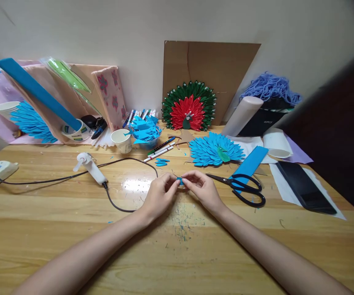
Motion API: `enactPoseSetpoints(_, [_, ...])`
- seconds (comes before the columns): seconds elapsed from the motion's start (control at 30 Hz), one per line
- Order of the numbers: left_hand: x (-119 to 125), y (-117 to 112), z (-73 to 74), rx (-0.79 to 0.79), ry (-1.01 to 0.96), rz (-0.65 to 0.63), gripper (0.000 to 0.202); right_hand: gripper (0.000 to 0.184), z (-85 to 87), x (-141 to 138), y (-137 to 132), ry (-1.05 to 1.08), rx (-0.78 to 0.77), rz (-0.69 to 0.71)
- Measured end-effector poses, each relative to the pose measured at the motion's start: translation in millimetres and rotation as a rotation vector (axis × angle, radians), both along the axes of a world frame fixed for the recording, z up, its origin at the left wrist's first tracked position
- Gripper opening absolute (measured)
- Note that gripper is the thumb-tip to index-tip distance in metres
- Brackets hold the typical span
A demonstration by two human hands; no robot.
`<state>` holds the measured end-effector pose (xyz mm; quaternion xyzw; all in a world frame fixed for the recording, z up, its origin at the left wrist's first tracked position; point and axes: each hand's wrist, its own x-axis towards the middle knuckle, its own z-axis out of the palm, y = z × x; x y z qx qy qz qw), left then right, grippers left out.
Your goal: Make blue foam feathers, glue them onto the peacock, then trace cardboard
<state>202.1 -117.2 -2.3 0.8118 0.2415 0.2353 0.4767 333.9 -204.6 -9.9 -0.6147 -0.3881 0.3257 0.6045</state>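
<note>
I see the left hand [160,192] and right hand [204,189] pinching a blue piece [180,180] over a blue-flecked wooden table [226,262], pale wall [140,32] behind.

Item 1: black rectangular package [257,126], between two and three o'clock; pale lettering "PCS", preceding numerals uncertain. Item 2: white ring-shaped roll [78,135], nine o'clock; coloured print, illegible.

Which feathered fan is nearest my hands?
The blue fan with the green piece; the red and green fan is farther back, another blue fan far left.
</note>
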Motion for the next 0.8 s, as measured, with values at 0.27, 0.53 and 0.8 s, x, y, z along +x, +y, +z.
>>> enactPoseSetpoints(0.27, [-0.5,1.5,0.2,0.000,0.005,-0.065,0.016,0.010,3.4,-5.7,-5.3,-0.382,0.074,-0.057])
enactPoseSetpoints(0.53, [-0.1,2.4,1.5,-0.066,0.000,-0.074,0.019,0.006,3.0,-3.3,-8.4,-0.614,0.115,-0.040])
enactPoseSetpoints(0.8, [0.4,3.0,-0.4,-0.140,-0.016,-0.072,0.022,0.012,1.6,-5.2,-9.6,-0.836,0.170,-0.045])
